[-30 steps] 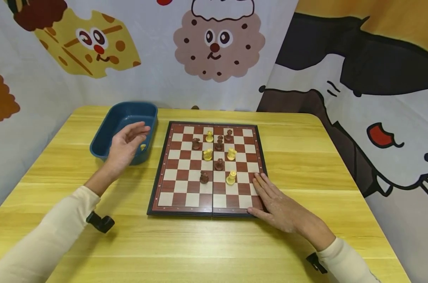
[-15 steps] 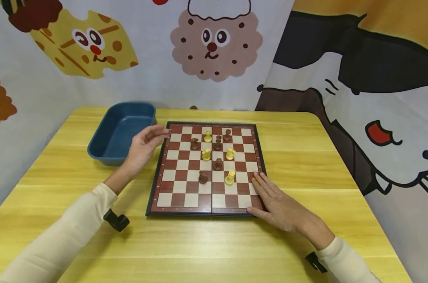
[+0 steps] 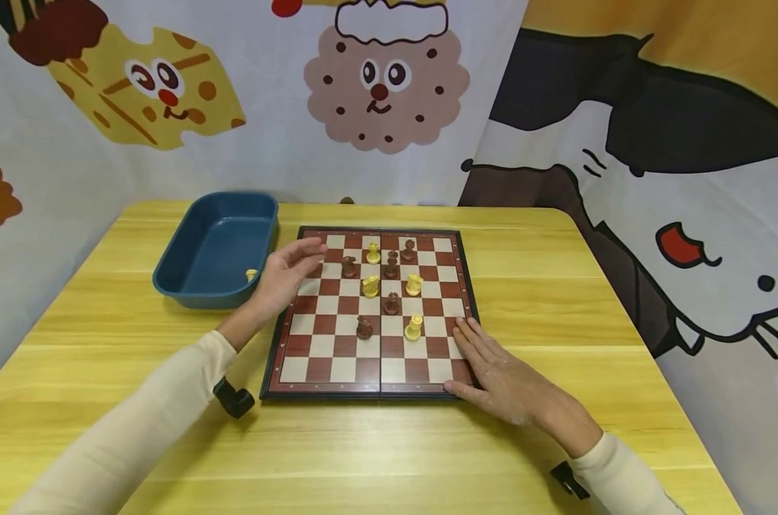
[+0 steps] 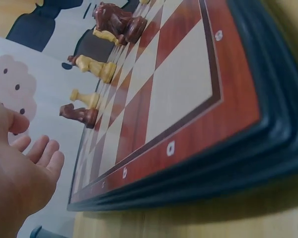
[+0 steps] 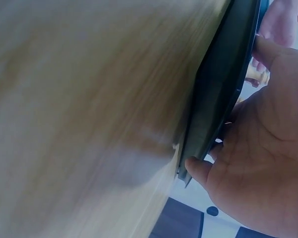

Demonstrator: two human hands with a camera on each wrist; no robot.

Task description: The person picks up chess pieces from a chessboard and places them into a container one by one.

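My left hand (image 3: 289, 275) hovers over the left edge of a folding chessboard (image 3: 350, 368), its fingers loosely bent and nothing between them. In the left wrist view that hand (image 4: 25, 178) is beside the board's lettered border. My right hand (image 3: 508, 379) rests on the board's near right corner with its fingers extended. Brown and cream chess pieces stand around the board's middle, among them a cream rook (image 3: 413, 327), a brown knight (image 3: 349, 267) and a cream knight (image 3: 370, 287). A small cream chess piece (image 3: 250, 275) lies inside the blue bin (image 3: 170, 286).
The bin is left of the board, close to my left forearm. Both stand on a wood-grain table (image 3: 543, 286). A cartoon-printed curtain (image 3: 279, 157) hangs behind the table and along its sides. Small black mounts (image 3: 234, 399) sit at both wrists.
My left hand has moved right, from over the bin to over the board's left edge. The right hand stays on the board. The pieces on the board have not moved.
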